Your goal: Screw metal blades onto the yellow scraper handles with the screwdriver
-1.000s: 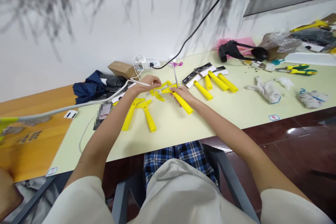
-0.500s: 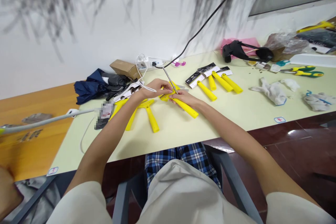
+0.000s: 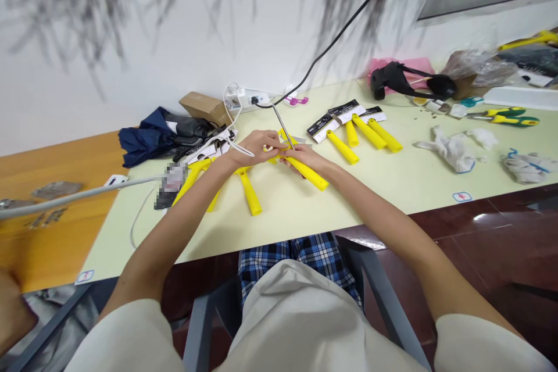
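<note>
- Right hand (image 3: 304, 157) is gripping a yellow plastic handle (image 3: 307, 174), fingers wrapped closely around its shaft.
- Left hand (image 3: 257, 147) is curling over the handle's flat head (image 3: 284, 137), partly open; how firmly it is holding cannot be told.
- A thin steel rod (image 3: 282, 125) is standing tilted between the hands.
- The handle is looking light, stiff and smooth; the thick shaft is offering the best hold.
- Beyond the right hand, more yellow handles (image 3: 342, 147) are lying beside cardboard labels (image 3: 325, 128) on a pale table (image 3: 279, 226).
</note>
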